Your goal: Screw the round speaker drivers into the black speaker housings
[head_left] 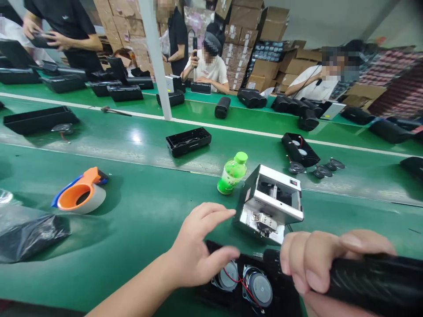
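My left hand is open, thumb and fingers apart, over the left part of a black speaker housing. Two round speakers with red wires lie in that housing. My right hand is wrapped round a black electric screwdriver, whose front end points left above the housing. Just beyond the hands stands a white and black screw feeder machine. A bottle with a green cap stands beside its left side.
An orange and blue tape dispenser and a plastic bag lie at left. Open black housings and loose speakers rest on the belt. Several people work across it, near a white post.
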Available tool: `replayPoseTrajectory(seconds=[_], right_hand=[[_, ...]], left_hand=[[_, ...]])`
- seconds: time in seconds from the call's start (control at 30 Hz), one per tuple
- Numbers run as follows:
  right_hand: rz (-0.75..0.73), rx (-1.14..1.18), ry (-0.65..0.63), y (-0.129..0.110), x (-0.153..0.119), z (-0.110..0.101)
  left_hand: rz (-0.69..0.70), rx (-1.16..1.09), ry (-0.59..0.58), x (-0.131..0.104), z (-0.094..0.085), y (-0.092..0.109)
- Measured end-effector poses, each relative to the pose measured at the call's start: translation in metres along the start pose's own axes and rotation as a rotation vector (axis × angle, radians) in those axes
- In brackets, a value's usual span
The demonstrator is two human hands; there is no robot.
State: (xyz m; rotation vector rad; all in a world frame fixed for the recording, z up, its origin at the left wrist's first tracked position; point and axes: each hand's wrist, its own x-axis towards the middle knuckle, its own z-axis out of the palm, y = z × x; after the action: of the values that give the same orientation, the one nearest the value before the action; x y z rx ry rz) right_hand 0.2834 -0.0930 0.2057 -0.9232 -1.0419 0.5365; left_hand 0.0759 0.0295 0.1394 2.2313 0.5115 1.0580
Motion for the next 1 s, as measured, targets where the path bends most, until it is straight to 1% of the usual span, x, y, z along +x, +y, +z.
replayPoseTrajectory(seconds=[0.07, 0.13, 0.17, 0.23, 0.33, 0.43, 0.53, 0.6, 0.67, 0.83, 1.0], right_hand=[[0.006, 0.022, -0.125, 0.006, 0.004, 0.013], [0.039, 0.022, -0.243, 0.013, 0.006, 0.024], [0.062, 0.02, -0.28, 0.016, 0.007, 0.029], [0.106, 0.014, -0.329, 0.024, 0.005, 0.034], [0.134, 0.018, -0.339, 0.034, -0.002, 0.037], [0.144, 0.047, -0.324, 0.04, -0.005, 0.04], [0.139, 0.053, -0.315, 0.04, -0.003, 0.044], [0.193, 0.027, -0.36, 0.037, -0.001, 0.046], [0.255, 0.012, -0.376, 0.036, 0.0, 0.048], [0.35, -0.012, -0.303, 0.041, 0.0, 0.051], [0.364, -0.015, -0.29, 0.046, -0.002, 0.047]], left_hand=[[-0.147, -0.015, -0.128, -0.048, -0.008, -0.011], [-0.244, -0.016, -0.233, -0.084, -0.004, -0.02], [-0.266, -0.011, -0.27, -0.095, 0.0, -0.023], [-0.273, 0.006, -0.304, -0.107, 0.011, -0.027], [-0.26, 0.001, -0.312, -0.106, 0.02, -0.03], [-0.271, -0.037, -0.318, -0.101, 0.02, -0.032], [-0.269, -0.063, -0.318, -0.1, 0.019, -0.033], [-0.263, -0.076, -0.318, -0.1, 0.019, -0.033], [-0.263, -0.087, -0.317, -0.099, 0.02, -0.033], [-0.257, -0.126, -0.302, -0.097, 0.021, -0.033], [-0.227, -0.118, -0.288, -0.099, 0.02, -0.034]])
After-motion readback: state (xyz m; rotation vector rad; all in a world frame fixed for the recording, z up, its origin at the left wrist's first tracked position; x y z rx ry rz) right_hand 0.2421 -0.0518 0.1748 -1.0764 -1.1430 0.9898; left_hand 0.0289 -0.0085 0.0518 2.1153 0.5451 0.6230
